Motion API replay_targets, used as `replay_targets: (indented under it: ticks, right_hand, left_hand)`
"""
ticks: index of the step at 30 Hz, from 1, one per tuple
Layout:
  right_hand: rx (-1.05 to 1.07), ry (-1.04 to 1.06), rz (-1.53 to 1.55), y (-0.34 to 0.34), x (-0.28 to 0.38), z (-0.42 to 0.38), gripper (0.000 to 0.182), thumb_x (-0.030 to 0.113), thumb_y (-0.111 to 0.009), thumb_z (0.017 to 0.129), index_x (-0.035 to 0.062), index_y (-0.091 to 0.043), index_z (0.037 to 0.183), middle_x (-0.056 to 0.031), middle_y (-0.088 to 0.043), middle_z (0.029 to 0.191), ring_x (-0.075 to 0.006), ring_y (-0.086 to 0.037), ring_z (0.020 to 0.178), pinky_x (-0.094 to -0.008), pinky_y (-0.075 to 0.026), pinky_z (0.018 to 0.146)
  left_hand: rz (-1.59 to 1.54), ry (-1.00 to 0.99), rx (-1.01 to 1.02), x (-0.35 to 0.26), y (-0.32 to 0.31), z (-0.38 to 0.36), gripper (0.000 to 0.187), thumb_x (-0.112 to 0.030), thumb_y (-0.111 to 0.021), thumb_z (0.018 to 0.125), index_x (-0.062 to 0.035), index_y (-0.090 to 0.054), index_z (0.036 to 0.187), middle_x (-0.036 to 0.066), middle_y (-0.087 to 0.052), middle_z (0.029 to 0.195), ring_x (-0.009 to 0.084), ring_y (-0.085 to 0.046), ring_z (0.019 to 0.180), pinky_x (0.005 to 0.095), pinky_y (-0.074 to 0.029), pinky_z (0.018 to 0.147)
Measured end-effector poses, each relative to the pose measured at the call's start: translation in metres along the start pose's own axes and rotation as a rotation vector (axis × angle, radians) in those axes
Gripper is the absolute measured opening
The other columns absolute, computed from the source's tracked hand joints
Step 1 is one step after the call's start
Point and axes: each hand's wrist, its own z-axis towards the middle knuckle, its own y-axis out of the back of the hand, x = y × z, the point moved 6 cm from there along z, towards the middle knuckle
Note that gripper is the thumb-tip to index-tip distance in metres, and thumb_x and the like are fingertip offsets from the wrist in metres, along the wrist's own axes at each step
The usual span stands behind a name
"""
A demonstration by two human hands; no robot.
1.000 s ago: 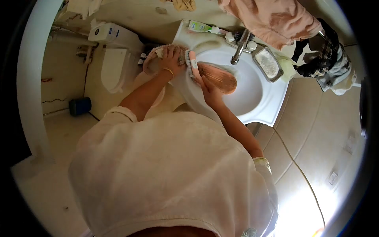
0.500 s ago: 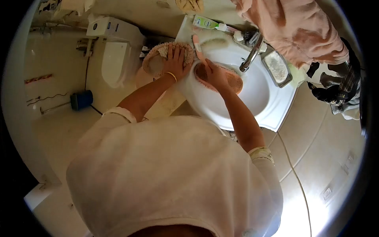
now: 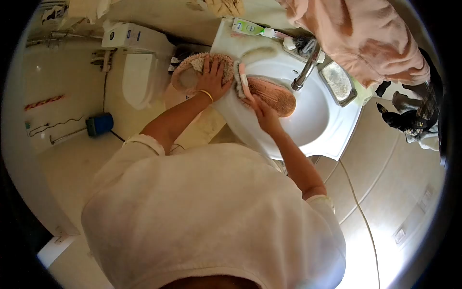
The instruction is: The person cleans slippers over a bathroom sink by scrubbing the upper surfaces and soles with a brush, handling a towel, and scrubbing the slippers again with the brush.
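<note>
My left hand (image 3: 214,79) lies flat with its fingers spread on a fluffy pink slipper (image 3: 182,77) at the basin's left edge. My right hand (image 3: 267,119) is closed around the handle of a pink scrub brush (image 3: 244,82). The brush head points away from me, its bristles facing left toward the fluffy slipper. A second slipper (image 3: 279,98) rests sole up in the white washbasin (image 3: 313,125), just beyond my right hand. Its near left end is partly hidden by the brush and hand.
A chrome faucet (image 3: 304,72) arches over the basin. Beside it sits a soap dish (image 3: 338,84), with a green toothpaste tube (image 3: 248,26) at the back. Pink cloth (image 3: 356,33) hangs at upper right. A toilet (image 3: 139,72) and blue bucket (image 3: 100,124) are left.
My right hand, with the brush, has drawn back slightly toward me, off the slipper in the basin, uncovering more of its sole. My left hand stays on the other slipper.
</note>
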Motion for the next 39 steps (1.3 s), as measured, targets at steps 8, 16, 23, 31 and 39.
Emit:
replay_targets:
  ticks: [8,16,23,31,39]
  right_hand:
    - [0.216,-0.178,-0.026,0.007,0.001,0.078,0.035,0.018,-0.046,0.091,0.0044,-0.05,0.123,-0.0227,-0.057,0.11,-0.0322,-0.056,0.104,-0.0352,-0.041,0.089]
    - [0.215,-0.097,-0.129,0.025,0.014,0.08,0.032,0.017,-0.046,0.091,0.0054,-0.052,0.121,-0.0212,-0.059,0.109,-0.034,-0.055,0.103,-0.0368,-0.041,0.088]
    - [0.13,-0.002,-0.001,0.029,-0.014,0.017,0.033,0.022,-0.043,0.092,0.0085,-0.05,0.121,-0.0223,-0.058,0.107,-0.0384,-0.055,0.1,-0.0421,-0.041,0.087]
    - [0.247,-0.116,-0.062,0.015,0.002,0.094,0.038,0.015,-0.049,0.088,0.0099,-0.048,0.126,-0.0207,-0.058,0.11,-0.0373,-0.054,0.104,-0.0408,-0.042,0.088]
    - [0.044,-0.102,0.009,0.006,0.002,0.022,0.039,0.011,-0.052,0.087,0.0032,-0.047,0.125,-0.0225,-0.058,0.109,-0.0361,-0.056,0.104,-0.039,-0.041,0.092]
  left_hand:
    - [-0.013,-0.049,0.062,0.001,-0.002,0.001,0.073,-0.058,-0.037,0.084,-0.0089,-0.03,0.138,0.01,-0.015,0.148,0.0338,0.001,0.137,0.0612,-0.033,0.092]
    - [0.108,-0.172,0.209,-0.001,-0.001,0.0,0.073,-0.058,-0.039,0.082,-0.0091,-0.035,0.136,0.011,-0.016,0.147,0.0343,0.001,0.137,0.0632,-0.03,0.093]
    - [0.053,-0.351,0.113,0.0,-0.007,-0.003,0.071,-0.058,-0.043,0.079,-0.0099,-0.04,0.132,0.011,-0.019,0.146,0.0336,-0.003,0.136,0.0593,-0.036,0.086]
    - [0.101,-0.333,0.206,-0.002,0.0,0.001,0.072,-0.059,-0.044,0.079,-0.0106,-0.04,0.132,0.011,-0.02,0.146,0.034,-0.007,0.136,0.0569,-0.037,0.086]
    - [0.059,-0.337,0.052,0.0,-0.001,-0.002,0.073,-0.057,-0.051,0.075,-0.0057,-0.043,0.126,0.014,-0.025,0.14,0.0346,-0.01,0.135,0.063,-0.034,0.084]
